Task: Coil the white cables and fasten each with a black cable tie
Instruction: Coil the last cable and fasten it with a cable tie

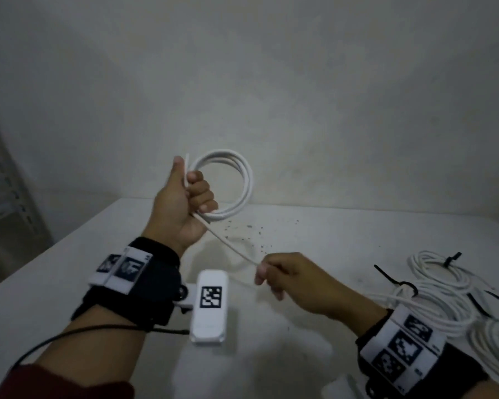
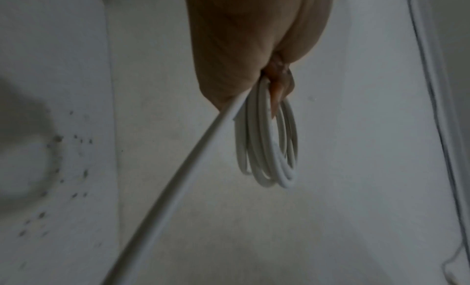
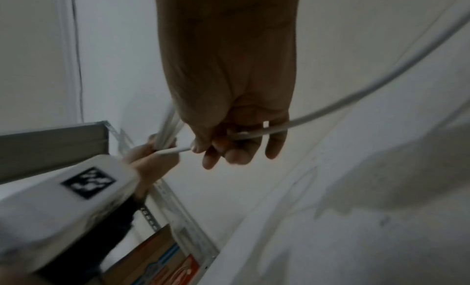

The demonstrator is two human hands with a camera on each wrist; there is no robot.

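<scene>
My left hand is raised above the white table and grips a coil of white cable of about three loops; the same coil hangs below the fist in the left wrist view. From that fist a straight run of cable slopes down to my right hand, which pinches it between thumb and fingers. Behind the right hand the cable trails off to the right. Black cable ties lie among the cable heap at the right.
A heap of white cables lies on the table's right side, with a black tie on the far bundle. Dark specks dot the table's middle. A metal shelf stands at the left, holding a cardboard box.
</scene>
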